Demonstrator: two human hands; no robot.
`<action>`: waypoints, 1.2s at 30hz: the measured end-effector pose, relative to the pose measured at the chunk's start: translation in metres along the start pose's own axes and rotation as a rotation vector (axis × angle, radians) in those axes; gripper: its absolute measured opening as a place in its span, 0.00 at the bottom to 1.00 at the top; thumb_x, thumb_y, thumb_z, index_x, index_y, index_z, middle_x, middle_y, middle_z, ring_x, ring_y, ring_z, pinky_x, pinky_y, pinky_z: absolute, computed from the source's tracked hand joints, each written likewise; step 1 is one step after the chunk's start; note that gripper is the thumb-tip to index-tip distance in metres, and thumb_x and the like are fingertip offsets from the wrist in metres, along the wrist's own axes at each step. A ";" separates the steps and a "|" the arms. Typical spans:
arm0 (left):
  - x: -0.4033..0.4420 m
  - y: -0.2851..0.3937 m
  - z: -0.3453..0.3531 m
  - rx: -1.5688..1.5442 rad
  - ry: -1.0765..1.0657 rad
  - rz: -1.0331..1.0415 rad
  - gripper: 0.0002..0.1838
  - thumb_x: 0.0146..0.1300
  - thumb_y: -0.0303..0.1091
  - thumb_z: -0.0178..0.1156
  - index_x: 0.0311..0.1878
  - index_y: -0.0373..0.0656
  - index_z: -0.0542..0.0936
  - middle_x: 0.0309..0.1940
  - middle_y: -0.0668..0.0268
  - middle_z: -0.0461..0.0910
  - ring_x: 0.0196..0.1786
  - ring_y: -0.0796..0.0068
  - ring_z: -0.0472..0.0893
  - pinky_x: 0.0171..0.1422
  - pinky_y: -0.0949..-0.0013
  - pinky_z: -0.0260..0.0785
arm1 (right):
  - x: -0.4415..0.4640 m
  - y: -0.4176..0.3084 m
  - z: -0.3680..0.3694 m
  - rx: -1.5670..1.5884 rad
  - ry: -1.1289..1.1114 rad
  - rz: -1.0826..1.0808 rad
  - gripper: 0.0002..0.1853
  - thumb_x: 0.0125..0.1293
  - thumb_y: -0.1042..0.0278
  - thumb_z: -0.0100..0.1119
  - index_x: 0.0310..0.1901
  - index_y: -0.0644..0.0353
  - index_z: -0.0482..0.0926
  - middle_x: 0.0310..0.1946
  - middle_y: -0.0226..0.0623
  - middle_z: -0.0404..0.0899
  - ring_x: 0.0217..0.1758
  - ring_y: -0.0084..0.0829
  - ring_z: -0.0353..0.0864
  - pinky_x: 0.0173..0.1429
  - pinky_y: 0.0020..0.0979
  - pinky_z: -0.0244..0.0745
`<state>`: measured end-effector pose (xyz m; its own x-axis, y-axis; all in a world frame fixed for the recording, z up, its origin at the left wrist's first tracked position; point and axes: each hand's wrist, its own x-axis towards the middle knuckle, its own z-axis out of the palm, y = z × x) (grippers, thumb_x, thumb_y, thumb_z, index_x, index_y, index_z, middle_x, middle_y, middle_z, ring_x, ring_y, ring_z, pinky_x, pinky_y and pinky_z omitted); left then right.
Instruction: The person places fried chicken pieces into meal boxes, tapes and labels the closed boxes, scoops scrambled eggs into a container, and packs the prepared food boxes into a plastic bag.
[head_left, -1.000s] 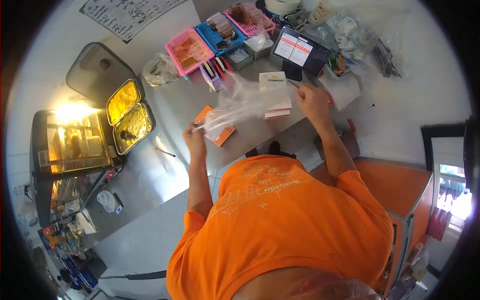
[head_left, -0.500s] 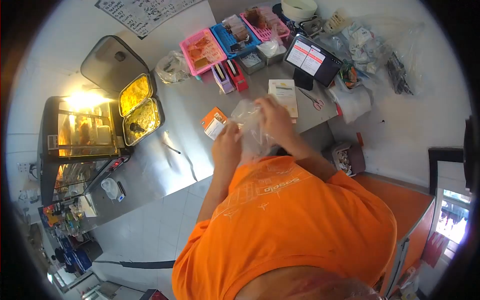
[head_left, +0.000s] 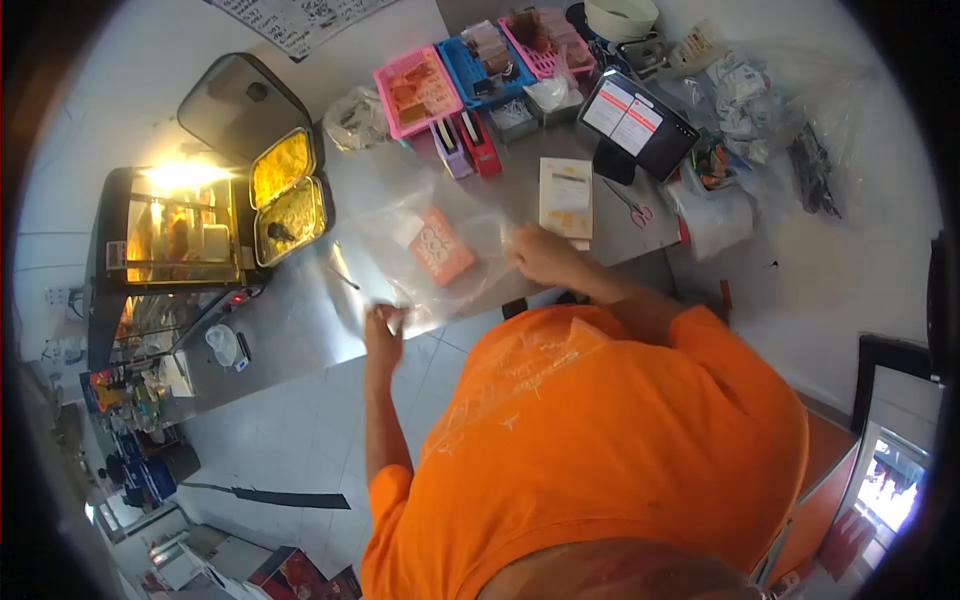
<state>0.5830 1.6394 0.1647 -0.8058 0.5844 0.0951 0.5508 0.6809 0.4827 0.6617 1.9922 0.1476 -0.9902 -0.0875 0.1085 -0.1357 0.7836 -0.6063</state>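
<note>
A clear plastic bag (head_left: pixel 380 235) is spread between my hands over the steel counter. Through or beneath the film an orange box (head_left: pixel 440 247) shows. My left hand (head_left: pixel 384 325) pinches the bag's near-left edge at the counter's front. At the bag's right side, my right hand (head_left: pixel 538 254) has its fingers closed on the film. A white and yellow booklet or pad (head_left: pixel 566 200) lies just beyond my right hand, and scissors (head_left: pixel 633 205) with pink handles rest to its right.
Pink basket (head_left: pixel 418 92), blue basket (head_left: pixel 482 68) and two tape dispensers (head_left: pixel 465 145) stand at the back. A tablet (head_left: pixel 638 122) is at the back right. On the left are open food trays (head_left: pixel 290 205) and a lit glass cabinet (head_left: pixel 185 235).
My hands have moved apart from their close position, and the bag is now stretched wide over the orange box. My left hand has moved left and nearer the counter's front edge.
</note>
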 end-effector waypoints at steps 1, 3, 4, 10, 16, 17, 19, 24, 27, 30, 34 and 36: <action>-0.038 -0.042 0.043 -0.346 -0.060 -0.222 0.06 0.62 0.24 0.64 0.42 0.35 0.82 0.40 0.59 0.81 0.48 0.62 0.80 0.55 0.61 0.71 | -0.016 0.016 0.001 0.307 -0.023 0.088 0.10 0.62 0.71 0.47 0.38 0.64 0.78 0.29 0.44 0.83 0.29 0.40 0.83 0.33 0.35 0.77; -0.064 0.004 0.027 -1.091 -0.423 -0.687 0.11 0.63 0.30 0.65 0.47 0.35 0.83 0.42 0.62 0.82 0.46 0.66 0.80 0.57 0.62 0.71 | -0.050 0.038 0.001 0.922 -0.198 0.336 0.07 0.59 0.73 0.47 0.35 0.63 0.75 0.26 0.41 0.80 0.27 0.36 0.81 0.28 0.34 0.75; -0.086 0.007 0.032 -1.353 -0.477 -0.787 0.12 0.63 0.30 0.64 0.47 0.36 0.83 0.43 0.63 0.82 0.45 0.67 0.80 0.57 0.62 0.72 | -0.064 0.036 0.002 1.234 -0.378 0.495 0.05 0.58 0.74 0.47 0.34 0.62 0.74 0.24 0.39 0.79 0.26 0.34 0.81 0.26 0.35 0.74; -0.042 0.042 0.045 -2.807 -0.048 -0.073 0.27 0.71 0.44 0.62 0.69 0.48 0.68 0.34 0.76 0.74 0.32 0.83 0.74 0.42 0.71 0.76 | -0.054 0.052 -0.012 1.511 -0.796 0.629 0.10 0.65 0.67 0.52 0.43 0.62 0.78 0.21 0.29 0.72 0.21 0.22 0.74 0.21 0.22 0.68; -0.018 0.074 0.030 -1.128 -0.136 -0.635 0.16 0.69 0.37 0.60 0.58 0.46 0.73 0.27 0.78 0.68 0.27 0.86 0.69 0.32 0.77 0.64 | -0.013 0.098 -0.032 2.064 -0.495 0.554 0.08 0.66 0.67 0.63 0.37 0.62 0.77 0.29 0.35 0.77 0.30 0.28 0.76 0.38 0.28 0.73; -0.024 0.059 0.061 -1.307 0.105 -0.756 0.12 0.69 0.35 0.59 0.54 0.46 0.74 0.26 0.77 0.68 0.27 0.85 0.69 0.29 0.78 0.62 | -0.008 0.105 -0.032 2.079 -0.571 0.490 0.07 0.66 0.68 0.62 0.38 0.62 0.77 0.31 0.36 0.78 0.32 0.31 0.78 0.41 0.31 0.74; -0.032 0.040 0.094 -1.483 0.416 -0.856 0.07 0.70 0.34 0.57 0.47 0.46 0.74 0.25 0.77 0.68 0.26 0.84 0.70 0.26 0.79 0.59 | -0.009 0.099 0.000 0.928 -0.455 0.287 0.08 0.66 0.67 0.62 0.41 0.62 0.77 0.33 0.38 0.78 0.39 0.36 0.79 0.46 0.38 0.75; -0.029 0.086 0.120 -1.007 0.458 -0.978 0.13 0.73 0.44 0.55 0.35 0.47 0.72 0.19 0.75 0.65 0.18 0.83 0.65 0.18 0.75 0.52 | 0.022 0.079 0.037 0.340 0.217 0.240 0.14 0.60 0.68 0.67 0.46 0.60 0.77 0.35 0.42 0.78 0.45 0.45 0.80 0.50 0.44 0.75; -0.040 0.075 0.177 -1.109 0.373 -1.022 0.22 0.72 0.57 0.52 0.35 0.47 0.72 0.20 0.75 0.63 0.19 0.82 0.64 0.18 0.73 0.53 | 0.020 0.030 0.016 -0.062 0.463 -0.425 0.20 0.58 0.69 0.65 0.53 0.58 0.74 0.43 0.45 0.79 0.49 0.52 0.79 0.52 0.47 0.75; -0.037 0.065 0.208 -1.349 0.256 -1.093 0.27 0.72 0.64 0.50 0.35 0.46 0.73 0.21 0.74 0.64 0.19 0.81 0.65 0.17 0.71 0.54 | 0.009 0.042 0.086 -0.026 -0.401 -0.583 0.28 0.59 0.70 0.63 0.63 0.53 0.70 0.57 0.47 0.74 0.62 0.55 0.72 0.64 0.53 0.68; -0.035 0.051 0.218 -0.874 0.426 -1.044 0.20 0.73 0.49 0.56 0.35 0.39 0.76 0.23 0.68 0.72 0.24 0.72 0.73 0.28 0.67 0.66 | 0.016 0.073 0.122 -0.355 -0.637 -0.286 0.36 0.60 0.69 0.62 0.71 0.41 0.66 0.73 0.43 0.61 0.77 0.52 0.56 0.76 0.55 0.56; -0.015 0.087 0.168 0.066 0.645 -0.535 0.18 0.69 0.46 0.59 0.36 0.38 0.77 0.29 0.63 0.76 0.33 0.64 0.78 0.34 0.63 0.70 | 0.025 0.078 0.121 -0.484 -0.633 -0.277 0.41 0.56 0.67 0.67 0.73 0.34 0.64 0.77 0.40 0.57 0.81 0.49 0.51 0.77 0.61 0.55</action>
<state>0.6792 1.7644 0.0588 -0.9174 -0.1778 0.3561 0.0542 0.8305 0.5544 0.6228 1.9768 0.0071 -0.7739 -0.5302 -0.3463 -0.4902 0.8478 -0.2023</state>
